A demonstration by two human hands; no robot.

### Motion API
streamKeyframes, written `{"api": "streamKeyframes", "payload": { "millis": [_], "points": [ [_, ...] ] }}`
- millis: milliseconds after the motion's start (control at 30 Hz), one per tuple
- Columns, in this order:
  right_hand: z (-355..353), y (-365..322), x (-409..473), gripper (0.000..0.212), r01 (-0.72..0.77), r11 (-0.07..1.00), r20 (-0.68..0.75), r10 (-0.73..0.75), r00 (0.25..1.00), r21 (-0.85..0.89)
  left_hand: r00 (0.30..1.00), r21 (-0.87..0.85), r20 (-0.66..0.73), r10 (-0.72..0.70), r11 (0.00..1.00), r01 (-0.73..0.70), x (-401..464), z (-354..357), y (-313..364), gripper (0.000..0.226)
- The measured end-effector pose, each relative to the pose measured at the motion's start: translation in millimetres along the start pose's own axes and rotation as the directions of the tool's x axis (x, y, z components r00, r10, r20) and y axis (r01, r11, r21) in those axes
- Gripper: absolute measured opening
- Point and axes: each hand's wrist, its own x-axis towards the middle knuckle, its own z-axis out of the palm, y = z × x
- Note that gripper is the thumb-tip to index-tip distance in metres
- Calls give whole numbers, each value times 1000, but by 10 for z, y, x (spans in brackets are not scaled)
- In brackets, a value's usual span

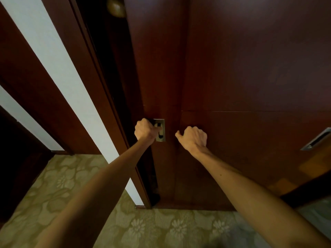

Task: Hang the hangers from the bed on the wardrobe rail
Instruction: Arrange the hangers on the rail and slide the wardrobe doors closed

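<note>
Left hand [145,130] hooked in upright recessed handle [160,130] of wardrobe door [159,68]; right hand [194,138] curled, empty.

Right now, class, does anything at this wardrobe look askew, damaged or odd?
Nothing stands out as damaged or askew. The left sliding door stands part open, with a dark gap beside it. The left hand grips its recessed metal pull; the right hand, curled, is at the other door's edge.

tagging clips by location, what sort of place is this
Probably a bedroom or hotel room, at a built-in wardrobe: dark reddish-brown wooden sliding doors with recessed metal pull handles, and green floral-patterned carpet. The left hand grips one handle.
</note>
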Motion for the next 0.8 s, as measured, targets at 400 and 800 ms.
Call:
{"api": "streamKeyframes", "payload": {
  "millis": [400, 800],
  "points": [
    [-185, 623, 28, 55, -13, 1000, 8, 13, 1000, 6, 995, 33, 52, 82, 996, -84, -297, 508, 599, 33],
    [-346, 1584, 49, 57, -47, 999, -33, 47, 998, 1, 987, 130, 76, 139, 980, -148, -695, 963, 1247, 35]
  ]
}}
